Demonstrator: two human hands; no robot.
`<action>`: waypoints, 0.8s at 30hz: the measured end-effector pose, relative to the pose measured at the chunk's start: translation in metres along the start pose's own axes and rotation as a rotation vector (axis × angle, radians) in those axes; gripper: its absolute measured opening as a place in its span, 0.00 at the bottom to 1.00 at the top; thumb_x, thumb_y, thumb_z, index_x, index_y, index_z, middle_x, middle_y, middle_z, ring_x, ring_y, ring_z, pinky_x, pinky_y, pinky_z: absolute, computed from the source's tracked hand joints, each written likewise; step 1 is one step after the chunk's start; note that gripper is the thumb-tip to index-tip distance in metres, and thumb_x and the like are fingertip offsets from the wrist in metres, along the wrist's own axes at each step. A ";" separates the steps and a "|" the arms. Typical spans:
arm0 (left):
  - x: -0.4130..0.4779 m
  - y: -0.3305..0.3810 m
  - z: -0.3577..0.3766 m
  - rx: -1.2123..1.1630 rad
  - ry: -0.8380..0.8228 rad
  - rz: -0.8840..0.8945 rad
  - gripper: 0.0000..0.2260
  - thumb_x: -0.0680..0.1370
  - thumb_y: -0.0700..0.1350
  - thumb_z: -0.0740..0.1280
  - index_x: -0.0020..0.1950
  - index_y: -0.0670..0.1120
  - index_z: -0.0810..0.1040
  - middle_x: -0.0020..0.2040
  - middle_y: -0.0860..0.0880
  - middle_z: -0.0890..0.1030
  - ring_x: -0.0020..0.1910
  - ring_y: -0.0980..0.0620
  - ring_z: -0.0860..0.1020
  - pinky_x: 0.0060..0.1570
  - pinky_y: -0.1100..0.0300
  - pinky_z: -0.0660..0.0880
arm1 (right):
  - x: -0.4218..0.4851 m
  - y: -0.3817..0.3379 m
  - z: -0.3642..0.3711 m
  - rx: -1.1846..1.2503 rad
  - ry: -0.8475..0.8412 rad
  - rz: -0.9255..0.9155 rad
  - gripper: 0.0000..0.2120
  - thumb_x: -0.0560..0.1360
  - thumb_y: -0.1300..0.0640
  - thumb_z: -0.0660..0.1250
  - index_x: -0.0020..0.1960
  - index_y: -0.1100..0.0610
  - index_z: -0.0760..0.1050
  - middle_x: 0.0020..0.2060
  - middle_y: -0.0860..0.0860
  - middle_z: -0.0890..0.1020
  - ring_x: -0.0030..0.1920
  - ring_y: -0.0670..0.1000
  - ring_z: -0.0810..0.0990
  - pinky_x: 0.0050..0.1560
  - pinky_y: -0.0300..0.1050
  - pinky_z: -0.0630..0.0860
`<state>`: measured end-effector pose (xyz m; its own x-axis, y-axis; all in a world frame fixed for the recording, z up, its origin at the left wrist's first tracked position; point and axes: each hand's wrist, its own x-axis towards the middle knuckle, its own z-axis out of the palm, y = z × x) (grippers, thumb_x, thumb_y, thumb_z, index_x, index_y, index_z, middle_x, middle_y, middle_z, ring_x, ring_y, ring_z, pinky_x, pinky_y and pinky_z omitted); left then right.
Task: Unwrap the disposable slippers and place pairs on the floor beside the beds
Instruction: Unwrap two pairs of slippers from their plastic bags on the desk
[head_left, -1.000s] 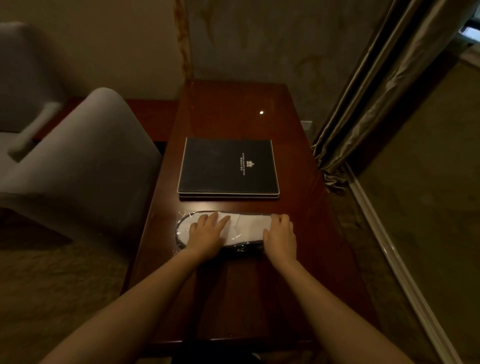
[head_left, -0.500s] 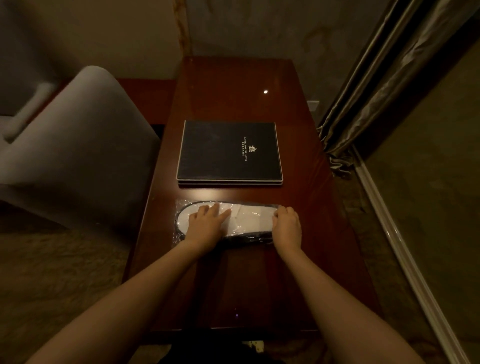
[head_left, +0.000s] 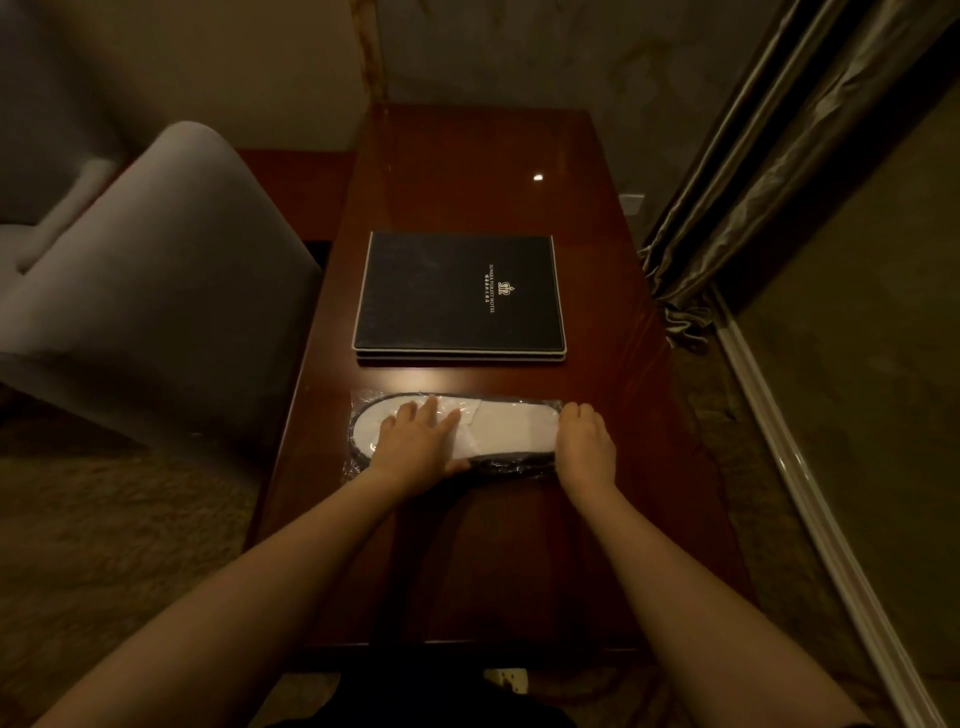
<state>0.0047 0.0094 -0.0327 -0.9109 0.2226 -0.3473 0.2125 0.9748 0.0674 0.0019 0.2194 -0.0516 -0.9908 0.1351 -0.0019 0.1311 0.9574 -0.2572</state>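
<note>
Hands (head_left: 415, 441) unmoved on slippers (head_left: 498, 431), desk (head_left: 597, 322)

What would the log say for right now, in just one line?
stage: unwrapping not begun | wrapped slippers flat on desk | left hand resting on pack | right hand at its end | folder behind

Dim room — red-brown desk (head_left: 483, 171), grey armchair (head_left: 156, 291), drawn curtains (head_left: 779, 156).

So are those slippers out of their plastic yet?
No, still wrapped: clear plastic covers the slippers, both hands on the pack.
</note>
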 end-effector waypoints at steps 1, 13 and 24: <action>0.000 0.001 0.000 0.004 -0.003 -0.001 0.36 0.73 0.64 0.63 0.76 0.53 0.55 0.78 0.42 0.55 0.75 0.38 0.57 0.71 0.41 0.60 | 0.002 0.002 -0.001 0.016 -0.002 0.020 0.11 0.75 0.64 0.62 0.57 0.59 0.71 0.53 0.56 0.77 0.52 0.53 0.76 0.48 0.44 0.75; -0.002 0.003 0.001 -0.038 0.031 -0.023 0.37 0.70 0.60 0.69 0.75 0.53 0.59 0.76 0.44 0.59 0.74 0.39 0.59 0.71 0.43 0.61 | 0.009 0.037 -0.011 0.325 -0.036 0.293 0.12 0.78 0.56 0.59 0.58 0.62 0.73 0.55 0.59 0.77 0.54 0.58 0.77 0.51 0.50 0.74; 0.000 0.007 -0.005 -0.051 0.044 -0.048 0.35 0.65 0.59 0.74 0.66 0.49 0.65 0.70 0.42 0.64 0.66 0.39 0.65 0.62 0.43 0.70 | 0.031 0.034 -0.020 0.189 0.005 0.117 0.12 0.78 0.54 0.59 0.51 0.59 0.78 0.49 0.56 0.82 0.53 0.56 0.77 0.52 0.52 0.73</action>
<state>0.0049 0.0166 -0.0274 -0.9345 0.1751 -0.3100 0.1511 0.9834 0.0999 -0.0240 0.2608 -0.0415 -0.9689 0.2445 -0.0382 0.2367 0.8701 -0.4323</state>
